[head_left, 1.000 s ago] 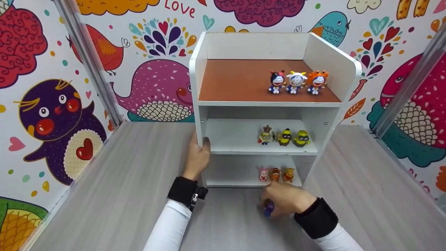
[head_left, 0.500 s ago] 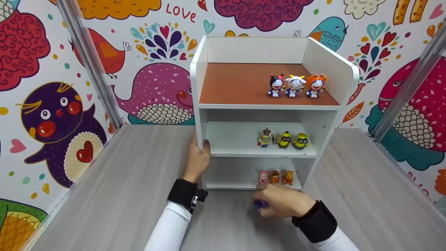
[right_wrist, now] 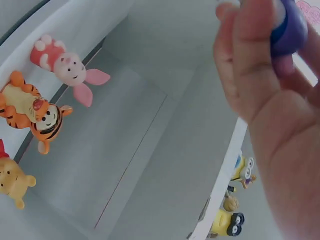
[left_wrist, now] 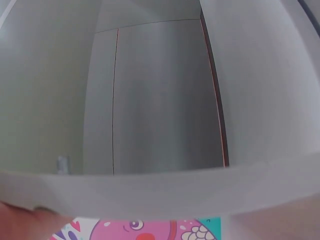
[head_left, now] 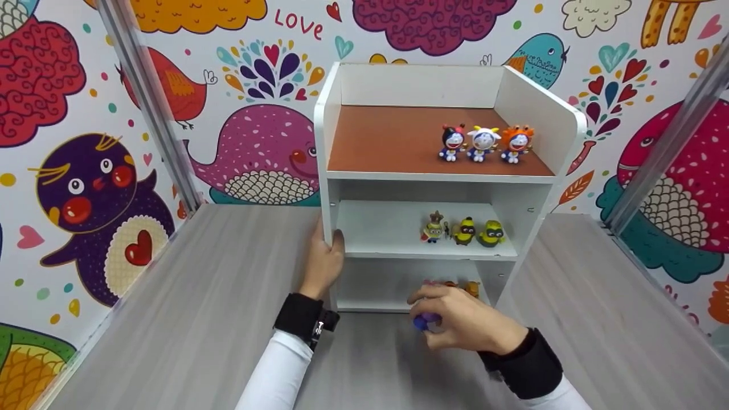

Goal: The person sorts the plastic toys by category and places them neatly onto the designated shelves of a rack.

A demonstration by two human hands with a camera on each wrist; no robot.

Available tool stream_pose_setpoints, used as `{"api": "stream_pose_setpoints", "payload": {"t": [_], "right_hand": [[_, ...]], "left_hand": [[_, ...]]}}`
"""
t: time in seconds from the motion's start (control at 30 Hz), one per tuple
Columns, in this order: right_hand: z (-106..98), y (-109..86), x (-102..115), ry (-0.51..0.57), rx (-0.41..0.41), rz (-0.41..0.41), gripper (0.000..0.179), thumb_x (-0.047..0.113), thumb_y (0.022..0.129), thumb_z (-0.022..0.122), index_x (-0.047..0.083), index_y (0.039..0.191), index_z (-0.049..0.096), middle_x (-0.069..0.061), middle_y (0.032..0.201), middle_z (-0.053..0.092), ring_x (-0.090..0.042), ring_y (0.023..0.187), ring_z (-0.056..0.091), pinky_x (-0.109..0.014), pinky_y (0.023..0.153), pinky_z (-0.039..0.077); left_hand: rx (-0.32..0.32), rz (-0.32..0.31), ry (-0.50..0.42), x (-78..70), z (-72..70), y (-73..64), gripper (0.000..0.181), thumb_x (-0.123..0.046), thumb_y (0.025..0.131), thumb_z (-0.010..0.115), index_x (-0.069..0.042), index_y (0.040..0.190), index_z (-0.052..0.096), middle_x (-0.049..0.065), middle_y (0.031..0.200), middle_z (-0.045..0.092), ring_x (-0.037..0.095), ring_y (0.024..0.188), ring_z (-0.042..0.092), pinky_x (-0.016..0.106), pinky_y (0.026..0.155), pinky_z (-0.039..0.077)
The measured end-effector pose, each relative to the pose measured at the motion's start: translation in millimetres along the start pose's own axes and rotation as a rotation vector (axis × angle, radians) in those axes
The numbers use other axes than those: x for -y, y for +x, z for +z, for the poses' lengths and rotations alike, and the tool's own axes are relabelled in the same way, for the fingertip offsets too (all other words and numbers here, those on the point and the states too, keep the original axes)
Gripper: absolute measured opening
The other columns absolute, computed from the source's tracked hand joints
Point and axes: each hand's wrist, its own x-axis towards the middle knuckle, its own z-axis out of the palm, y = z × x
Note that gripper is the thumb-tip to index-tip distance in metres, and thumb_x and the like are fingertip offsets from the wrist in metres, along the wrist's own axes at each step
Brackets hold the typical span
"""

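Note:
My left hand grips the left side panel of a white shelf unit, thumb at its front edge and fingers behind. My right hand pinches a small purple and blue object in front of the bottom shelf; in the right wrist view this object is mostly covered by the fingers. On the bottom shelf sit a pink piglet figurine, an orange tiger figurine and a yellow bear figurine. The right hand partly hides them in the head view.
Three yellow minion figurines stand toward the right on the middle shelf. Three blue and white cat figurines stand on the brown top board. Printed walls surround the grey wood-look floor.
My right hand has shifted slightly left with the purple and blue object, lifting so it overlaps the bottom-shelf figurines. My left hand keeps its grip on the side panel. The head view has tilted slightly.

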Motion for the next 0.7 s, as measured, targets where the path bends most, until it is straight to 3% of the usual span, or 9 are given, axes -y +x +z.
{"api": "stream_pose_setpoints", "payload": {"t": [0.13, 0.27, 0.5, 0.7], "right_hand": [[-6.3, -1.0, 2.6, -0.029, -0.058, 0.034, 0.042, -0.003, 0.071, 0.071, 0.008, 0.112, 0.070, -0.007, 0.125, 0.060, -0.012, 0.099, 0.065, -0.026, 0.082, 0.059], [-12.9, -0.3, 4.8, -0.059, -0.156, 0.041, 0.040, -0.011, 0.080, 0.067, 0.003, 0.118, 0.068, -0.007, 0.120, 0.056, -0.010, 0.098, 0.062, -0.022, 0.078, 0.058], [-20.6, -0.8, 7.9, -0.054, -0.300, 0.009, 0.045, -0.009, 0.082, 0.072, 0.005, 0.125, 0.065, -0.004, 0.116, 0.064, -0.008, 0.089, 0.063, -0.019, 0.068, 0.056], [-22.2, -0.3, 15.5, -0.003, -0.397, 0.025, 0.047, -0.008, 0.080, 0.077, 0.001, 0.122, 0.059, -0.006, 0.103, 0.071, -0.004, 0.076, 0.063, -0.008, 0.063, 0.050]], "left_hand": [[-0.001, -0.009, 0.001, -0.1, 0.0, -0.3, 0.059, 0.002, 0.098, 0.043, 0.007, 0.154, 0.027, 0.029, 0.158, 0.034, 0.042, 0.149, 0.028, 0.056, 0.125, 0.019], [-0.007, -0.012, 0.015, -0.5, 0.4, -0.4, 0.059, 0.001, 0.098, 0.043, 0.007, 0.155, 0.026, 0.030, 0.157, 0.035, 0.042, 0.149, 0.030, 0.056, 0.125, 0.021], [-0.017, 0.004, 0.019, -0.4, 0.5, -1.3, 0.059, 0.001, 0.097, 0.044, 0.008, 0.154, 0.029, 0.032, 0.154, 0.038, 0.043, 0.146, 0.034, 0.057, 0.124, 0.023], [-0.015, 0.005, 0.021, 0.7, 0.1, -1.1, 0.059, 0.001, 0.097, 0.045, 0.008, 0.153, 0.028, 0.032, 0.152, 0.040, 0.044, 0.145, 0.035, 0.057, 0.124, 0.023]]}}
